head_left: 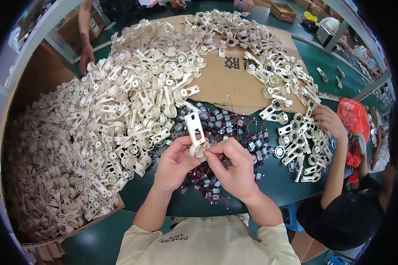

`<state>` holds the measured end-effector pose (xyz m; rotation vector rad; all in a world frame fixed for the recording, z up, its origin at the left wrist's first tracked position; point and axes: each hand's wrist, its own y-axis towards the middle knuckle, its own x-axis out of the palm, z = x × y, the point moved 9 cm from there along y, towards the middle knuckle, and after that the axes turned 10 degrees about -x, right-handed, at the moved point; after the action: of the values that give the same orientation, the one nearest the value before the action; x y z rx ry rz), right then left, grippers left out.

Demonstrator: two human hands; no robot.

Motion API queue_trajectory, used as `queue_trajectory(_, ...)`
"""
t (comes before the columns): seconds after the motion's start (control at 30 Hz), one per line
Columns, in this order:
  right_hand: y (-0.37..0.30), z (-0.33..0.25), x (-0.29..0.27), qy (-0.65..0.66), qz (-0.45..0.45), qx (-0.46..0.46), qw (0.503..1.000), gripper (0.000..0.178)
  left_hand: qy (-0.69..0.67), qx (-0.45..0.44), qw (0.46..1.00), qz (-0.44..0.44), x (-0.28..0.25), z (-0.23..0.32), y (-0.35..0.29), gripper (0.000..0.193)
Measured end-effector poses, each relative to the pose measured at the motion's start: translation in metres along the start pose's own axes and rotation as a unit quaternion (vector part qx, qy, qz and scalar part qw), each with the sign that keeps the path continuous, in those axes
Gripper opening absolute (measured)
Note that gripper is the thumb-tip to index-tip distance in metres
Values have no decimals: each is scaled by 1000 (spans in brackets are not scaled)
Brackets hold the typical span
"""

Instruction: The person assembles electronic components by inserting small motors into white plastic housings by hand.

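Observation:
A white plastic housing [193,125], long with a slotted handle and a ring at its lower end, is held tilted upright before my chest. My left hand [174,164] is closed round its ring end, thumb and fingers on the side. With thumb and forefinger pinched, my right hand [232,166] grips the ring's right edge, where a bit of red wire shows. What sits inside the ring is mostly hidden by my fingers. Just beneath and beyond both hands lies a heap of small grey-and-black motors [239,129] with thin red wires.
A large heap of white housings [132,101] fills the left side, spilling from a cardboard box [75,238]. Flat cardboard [223,84] covers the far table. At right, a co-worker's hand [327,119] reaches toward housings with round black parts [303,141], near a red plastic bag [353,119].

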<state>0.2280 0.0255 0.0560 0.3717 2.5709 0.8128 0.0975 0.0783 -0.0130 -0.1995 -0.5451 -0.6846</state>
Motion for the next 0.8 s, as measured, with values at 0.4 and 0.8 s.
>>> queue_trajectory(0.4,-5,3,-1,27,-12,-12,999,11,45,26,998,43,-2,-4,-4,40)
queue_trajectory(0.8,-13,10,11,133,-219,54,965,19,91,101,987,86,2,30,-10,28)
